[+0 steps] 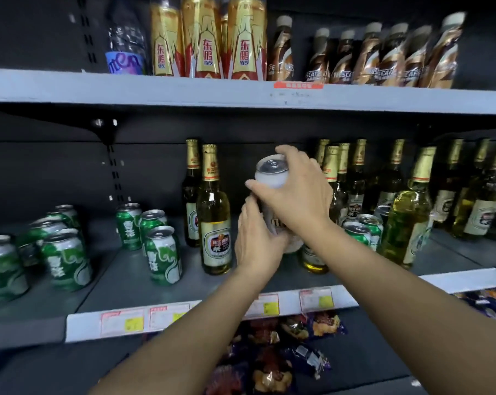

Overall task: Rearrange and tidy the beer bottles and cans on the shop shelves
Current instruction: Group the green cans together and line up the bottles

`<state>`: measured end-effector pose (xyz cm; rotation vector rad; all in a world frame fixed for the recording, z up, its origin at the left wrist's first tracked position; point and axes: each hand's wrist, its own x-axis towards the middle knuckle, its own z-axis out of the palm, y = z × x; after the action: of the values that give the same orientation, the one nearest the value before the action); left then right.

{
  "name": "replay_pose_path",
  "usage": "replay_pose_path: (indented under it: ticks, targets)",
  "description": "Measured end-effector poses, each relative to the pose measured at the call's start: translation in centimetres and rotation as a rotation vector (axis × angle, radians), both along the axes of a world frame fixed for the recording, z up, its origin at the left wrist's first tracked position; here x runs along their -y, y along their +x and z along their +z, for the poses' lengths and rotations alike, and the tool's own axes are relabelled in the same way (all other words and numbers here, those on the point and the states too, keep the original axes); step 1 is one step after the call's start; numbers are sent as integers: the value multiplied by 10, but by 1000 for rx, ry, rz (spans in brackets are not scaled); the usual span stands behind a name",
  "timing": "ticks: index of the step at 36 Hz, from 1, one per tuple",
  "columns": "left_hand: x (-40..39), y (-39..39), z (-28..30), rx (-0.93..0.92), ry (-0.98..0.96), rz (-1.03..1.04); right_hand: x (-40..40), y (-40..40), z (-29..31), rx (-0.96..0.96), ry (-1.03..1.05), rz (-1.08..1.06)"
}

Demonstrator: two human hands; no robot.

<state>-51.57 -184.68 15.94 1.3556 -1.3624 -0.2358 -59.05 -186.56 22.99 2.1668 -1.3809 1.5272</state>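
Note:
A tall white beer can (270, 175) is held above the middle shelf (133, 283), at its centre. My right hand (295, 192) grips its upper part from the right, thumb across the front. My left hand (256, 238) holds its lower part from the left. Just left of it stand two gold-topped beer bottles (214, 212). Several more beer bottles (406, 206) crowd the right side. Three green cans (163, 255) stand left of centre, and several green cans (59, 252) sit further left. Two green cans (360, 230) are among the bottles on the right.
The upper shelf (241, 94) carries gold energy-drink bottles (204, 38), brown coffee bottles (383, 58) and a clear water bottle (126, 38). Price tags (121, 323) line the middle shelf's front edge. Snack packets (284, 352) lie on the shelf below.

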Motion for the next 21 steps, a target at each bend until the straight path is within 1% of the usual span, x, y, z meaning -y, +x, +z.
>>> replay_pose_path:
  ticks: [3,6,7,9,10,13,18,21]
  targets:
    - [-27,4,-3,-60,54,-32,-16,-4,1,-46,186,32]
    - [-53,19,-8,-158,111,-52,-28,1,4,-167,343,81]
    - [-62,26,-10,-190,124,-60,-32,6,6,-186,409,133]
    - [-80,43,-14,-241,139,-75,-41,20,9,-164,535,286]
    - [-89,52,-17,-266,139,-86,-46,29,10,-161,569,347]
    - [-115,86,-20,-313,128,-92,-60,62,7,-153,553,431]
    - [-163,148,-20,-316,99,-82,-92,137,5,-4,488,529]
    - [-195,187,-23,-307,98,-83,-110,188,4,83,503,586]
